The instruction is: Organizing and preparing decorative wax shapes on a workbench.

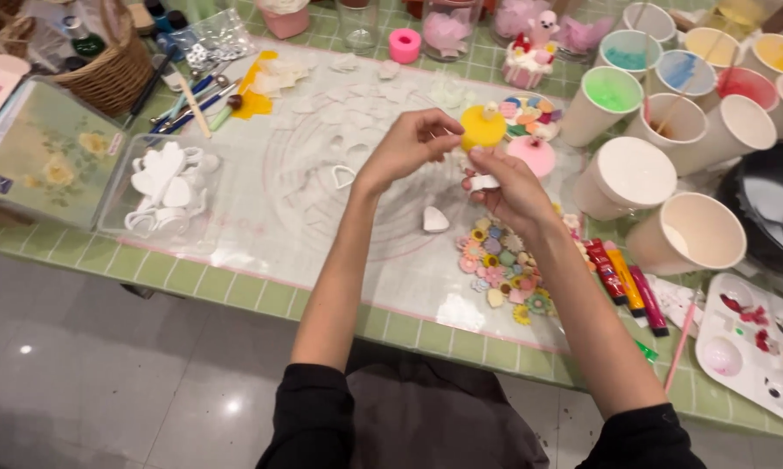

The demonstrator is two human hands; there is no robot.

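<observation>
Black sleeves (pixel 322 417) frame both forearms; right hand (pixel 509 187) pinches a small white piece (pixel 483 181) low, left hand (pixel 409 146) just above-left grips the yellow round mould (pixel 483 128) between fingertips, hands nearly touching, white petal (pixel 435 219) below them

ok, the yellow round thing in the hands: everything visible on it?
The yellow round piece is a thick, smooth disc, matte like clay or silicone, with a small pale nub on top. It is held above the translucent mat, top face up and slightly tilted. The left hand pinches its left edge; the right hand is just beneath it, also holding a small white piece.
</observation>
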